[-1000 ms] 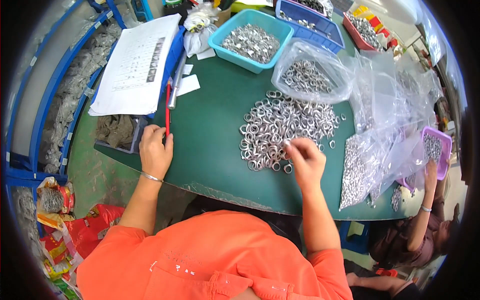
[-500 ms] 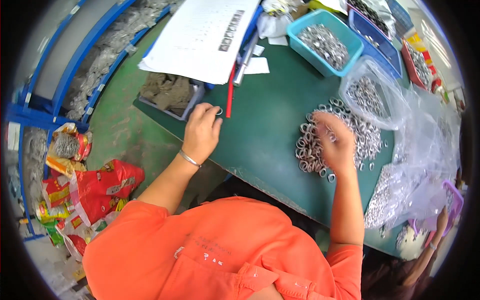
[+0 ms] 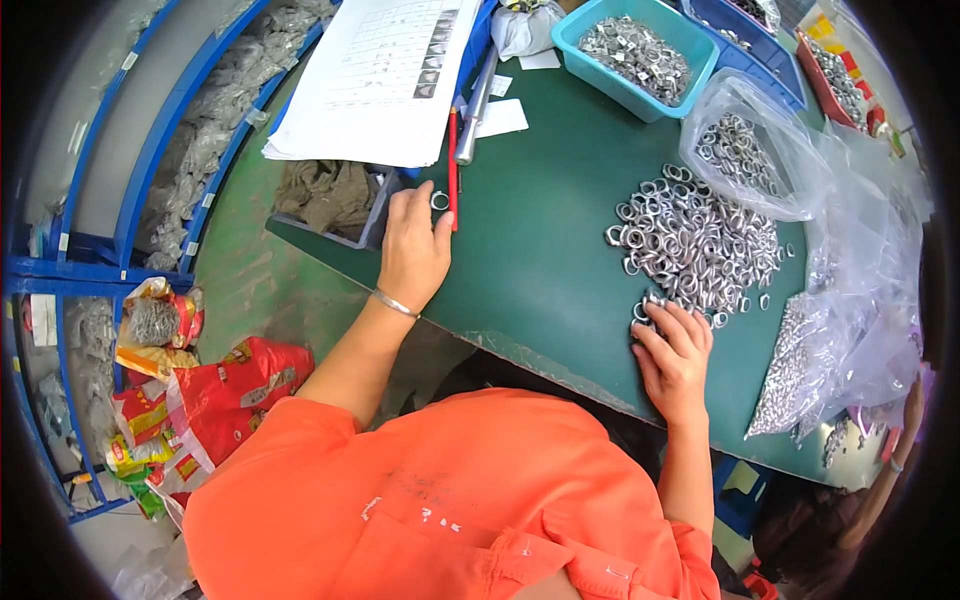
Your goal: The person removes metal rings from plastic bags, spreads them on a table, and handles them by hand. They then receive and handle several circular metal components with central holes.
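At the near left of the green table my left hand [image 3: 414, 250] has a small silver metal ring [image 3: 439, 201] between its index finger and thumb tips. Its fingers reach toward a red pen [image 3: 453, 170]. A bangle [image 3: 397, 303] circles that wrist. My right hand [image 3: 675, 355] rests at the near edge of a large pile of metal rings [image 3: 700, 240]. The fingers there are apart and slightly bent, their tips touching a few rings [image 3: 642, 312]; what lies beneath the fingers is partly hidden.
Left of the pen sit printed sheets [image 3: 360, 80] and a grey tray [image 3: 370, 225] holding brown cloth. A teal basket [image 3: 585, 65] and a clear bag [image 3: 800, 195] hold metal parts. More plastic bags [image 3: 850, 300] lie to the right. Another person's arm [image 3: 885, 490] shows at lower right.
My right hand has come back from the pile's middle to its near edge. The left hand and its ring have shifted slightly away from me along the pen. The whole view has tilted a little.
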Tool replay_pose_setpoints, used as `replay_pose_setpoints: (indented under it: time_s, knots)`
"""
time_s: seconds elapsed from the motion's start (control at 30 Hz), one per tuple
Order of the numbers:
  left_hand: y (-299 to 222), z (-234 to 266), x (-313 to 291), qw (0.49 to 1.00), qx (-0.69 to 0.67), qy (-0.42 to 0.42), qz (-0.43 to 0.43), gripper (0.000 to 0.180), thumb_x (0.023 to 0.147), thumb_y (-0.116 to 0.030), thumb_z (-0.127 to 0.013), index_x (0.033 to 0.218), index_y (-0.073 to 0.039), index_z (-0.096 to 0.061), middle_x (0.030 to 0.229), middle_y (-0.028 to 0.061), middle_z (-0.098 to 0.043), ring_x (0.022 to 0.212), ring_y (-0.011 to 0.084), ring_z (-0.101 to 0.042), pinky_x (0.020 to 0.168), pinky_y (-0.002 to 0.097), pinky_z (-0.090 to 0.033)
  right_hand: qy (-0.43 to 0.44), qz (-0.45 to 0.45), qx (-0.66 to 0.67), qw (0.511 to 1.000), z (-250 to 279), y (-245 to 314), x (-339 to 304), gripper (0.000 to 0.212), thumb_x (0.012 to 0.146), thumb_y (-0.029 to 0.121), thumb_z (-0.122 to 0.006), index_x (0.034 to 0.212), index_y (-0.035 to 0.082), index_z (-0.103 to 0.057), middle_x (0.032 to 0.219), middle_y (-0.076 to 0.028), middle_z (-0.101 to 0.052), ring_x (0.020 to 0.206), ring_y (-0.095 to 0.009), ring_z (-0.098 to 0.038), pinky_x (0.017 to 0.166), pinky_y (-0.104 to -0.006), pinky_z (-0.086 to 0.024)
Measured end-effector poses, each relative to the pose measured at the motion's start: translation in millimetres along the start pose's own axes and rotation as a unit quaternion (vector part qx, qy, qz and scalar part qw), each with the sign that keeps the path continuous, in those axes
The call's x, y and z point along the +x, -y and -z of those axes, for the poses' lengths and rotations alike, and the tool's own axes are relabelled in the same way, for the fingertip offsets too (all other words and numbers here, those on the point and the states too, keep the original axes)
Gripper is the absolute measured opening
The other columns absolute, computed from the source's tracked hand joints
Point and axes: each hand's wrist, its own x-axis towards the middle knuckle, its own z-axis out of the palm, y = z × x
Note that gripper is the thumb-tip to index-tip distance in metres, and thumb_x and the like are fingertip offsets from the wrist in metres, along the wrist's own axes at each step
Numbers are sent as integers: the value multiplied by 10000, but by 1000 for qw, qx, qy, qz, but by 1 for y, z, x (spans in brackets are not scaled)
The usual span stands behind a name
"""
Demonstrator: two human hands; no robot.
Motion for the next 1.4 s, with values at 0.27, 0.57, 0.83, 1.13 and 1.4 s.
replay_pose_setpoints:
  time_s: [0.27, 0.57, 0.83, 1.13, 1.4]
  knots:
    - [-1, -6, 5, 998, 49, -16, -40, 315, 795, -86, -582, 1073, 51, -523, 993, 197, -523, 914, 333, -522, 780, 365, -437, -75, -65, -4, 995, 2, -2, -30, 151, 665, 43, -666, 810, 80, -651, 1032, -71, -607, 1006, -292, -515, 885, -413, -373]
    - [10, -2, 13, 993, 69, 44, -81, 249, 761, -28, -574, 990, 71, -561, 987, 192, -539, 910, 330, -529, 812, 371, -427, -143, -159, 2, 977, 0, 3, -52, 216, 645, 74, -701, 850, 77, -635, 1025, -76, -589, 988, -285, -517, 860, -389, -385]
    - [-25, -13, 5, 997, 7, 4, -77, 303, 794, -66, -612, 1091, -25, -566, 1033, 115, -491, 767, 177, -464, 633, 269, -406, -167, -190, 38, 967, 5, -4, -59, 254, 677, 62, -678, 917, 35, -601, 1055, -117, -559, 1007, -320, -493, 876, -414, -381]
    - [-148, -55, -14, 851, -171, 362, -340, 438, 693, 56, -633, 1113, -20, -533, 1072, 132, -496, 841, 235, -505, 617, 288, -428, -222, -236, 52, 945, -13, -2, -66, 431, 702, 198, -679, 1076, 35, -538, 1106, -147, -517, 1073, -324, -463, 922, -433, -365]
    - [-167, -110, -4, 790, -134, 380, -462, 356, 710, 97, -552, 1054, 7, -545, 964, 159, -468, 834, 301, -504, 729, 344, -430, -277, -233, 22, 932, -27, 4, -67, 516, 651, 181, -710, 1090, 4, -505, 1174, -184, -455, 1134, -353, -401, 985, -463, -297]
